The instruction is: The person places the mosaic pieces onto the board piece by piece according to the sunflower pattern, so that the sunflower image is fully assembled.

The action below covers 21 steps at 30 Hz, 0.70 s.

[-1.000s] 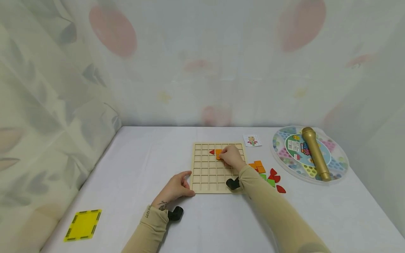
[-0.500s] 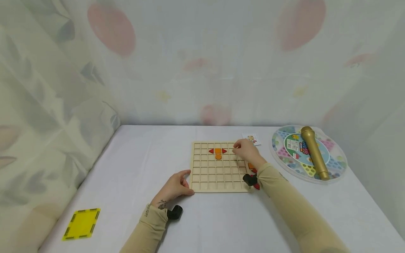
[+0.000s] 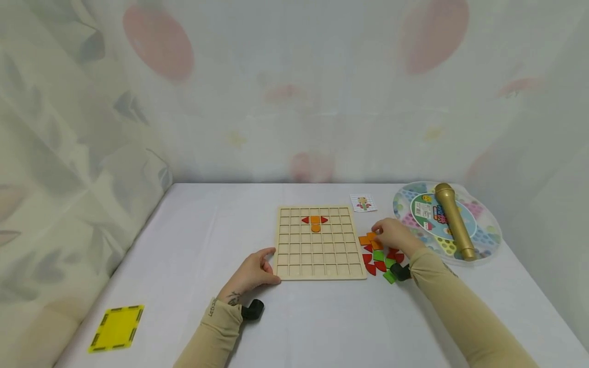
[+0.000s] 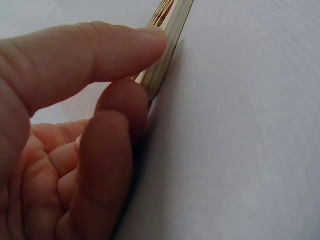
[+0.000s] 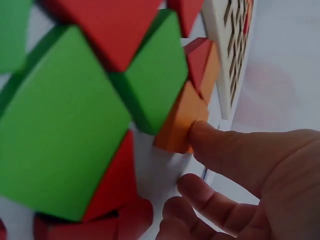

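My left hand (image 3: pixel 250 271) holds the lower left corner of a wooden grid board (image 3: pixel 322 278), thumb at its edge in the left wrist view. On the board sit an orange square tile (image 3: pixel 315 220), a red triangle on each side of it, and an orange rounded tile (image 3: pixel 315 228) below. Right of the board, my right hand (image 3: pixel 395 235) is over a loose pile of tiles. In the right wrist view its thumb touches an orange tile (image 5: pixel 177 122), while the other fingers stay apart from it. Green tiles (image 5: pixel 65 120) and red tiles (image 5: pixel 117 25) lie close by.
A small pattern card (image 3: pixel 363 203) lies beyond the board's right corner. At the back right, a gold microphone (image 3: pixel 455 220) rests on a round clear case (image 3: pixel 492 237). A yellow square panel (image 3: pixel 116 328) lies at the front left of the white table (image 3: pixel 221 220).
My right hand has left the board and moved right to the orange tiles in the pile. A red triangle now shows right of the orange square. The left hand stays at the corner.
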### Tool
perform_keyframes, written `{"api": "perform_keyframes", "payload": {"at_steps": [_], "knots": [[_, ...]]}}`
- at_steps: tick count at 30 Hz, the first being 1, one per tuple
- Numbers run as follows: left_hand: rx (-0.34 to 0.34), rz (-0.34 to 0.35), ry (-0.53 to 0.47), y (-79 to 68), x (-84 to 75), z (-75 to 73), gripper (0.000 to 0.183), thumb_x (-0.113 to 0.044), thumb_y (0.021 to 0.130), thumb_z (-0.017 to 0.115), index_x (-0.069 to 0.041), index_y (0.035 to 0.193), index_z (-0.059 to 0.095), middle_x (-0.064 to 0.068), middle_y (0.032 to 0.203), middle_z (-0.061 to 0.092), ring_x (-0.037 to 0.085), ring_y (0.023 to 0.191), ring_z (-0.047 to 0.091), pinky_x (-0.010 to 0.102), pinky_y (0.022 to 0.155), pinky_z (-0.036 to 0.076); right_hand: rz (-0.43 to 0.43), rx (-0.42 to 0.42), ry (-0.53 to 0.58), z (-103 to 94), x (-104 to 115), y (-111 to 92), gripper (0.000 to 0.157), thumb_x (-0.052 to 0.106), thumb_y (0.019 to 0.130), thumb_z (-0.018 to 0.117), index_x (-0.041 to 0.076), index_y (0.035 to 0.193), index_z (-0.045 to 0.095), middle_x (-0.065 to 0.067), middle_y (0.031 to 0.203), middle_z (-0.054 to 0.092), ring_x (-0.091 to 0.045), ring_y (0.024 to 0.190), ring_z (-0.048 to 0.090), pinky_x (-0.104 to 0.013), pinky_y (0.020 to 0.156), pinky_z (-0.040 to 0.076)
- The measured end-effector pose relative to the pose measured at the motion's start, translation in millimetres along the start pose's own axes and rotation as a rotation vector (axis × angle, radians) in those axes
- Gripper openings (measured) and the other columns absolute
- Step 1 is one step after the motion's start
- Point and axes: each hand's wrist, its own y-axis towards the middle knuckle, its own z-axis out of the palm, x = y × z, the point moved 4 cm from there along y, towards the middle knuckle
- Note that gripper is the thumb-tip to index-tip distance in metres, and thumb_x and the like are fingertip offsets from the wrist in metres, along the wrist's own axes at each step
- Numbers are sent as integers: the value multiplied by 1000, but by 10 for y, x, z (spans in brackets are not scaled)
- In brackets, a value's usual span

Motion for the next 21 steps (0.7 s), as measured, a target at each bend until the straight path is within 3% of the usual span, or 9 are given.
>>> {"api": "perform_keyframes", "payload": {"at_steps": [7,14,18,21], "knots": [[4,2,-11,-7,-9,-2,88,-5,63,82,-1,139,37,2,65,57,10,54,48,24,51,40,-4,-15,18,4,-16,14,25,12,84,64,3,107,63,-15,100,60,-26,85,53,-39,77,47],[-1,19,-27,-24,-20,-2,87,-5,63,82,1,138,38,3,66,56,12,56,49,27,54,42,-53,8,69,-56,40,-11,11,5,80,65,4,81,55,-8,78,54,-21,67,50,-28,58,42],[3,18,-35,-30,-24,-4,87,-4,63,82,1,138,38,3,65,56,12,56,49,27,53,42,-85,-7,65,-129,139,2,14,4,77,67,4,74,54,-7,71,51,-20,64,48,-28,56,40],[3,14,-37,-31,-29,-8,87,-4,63,81,1,138,38,2,65,56,11,55,48,26,53,41,-131,-54,69,-204,307,29,13,5,77,69,3,78,56,-9,77,54,-22,71,48,-30,61,41]]}}
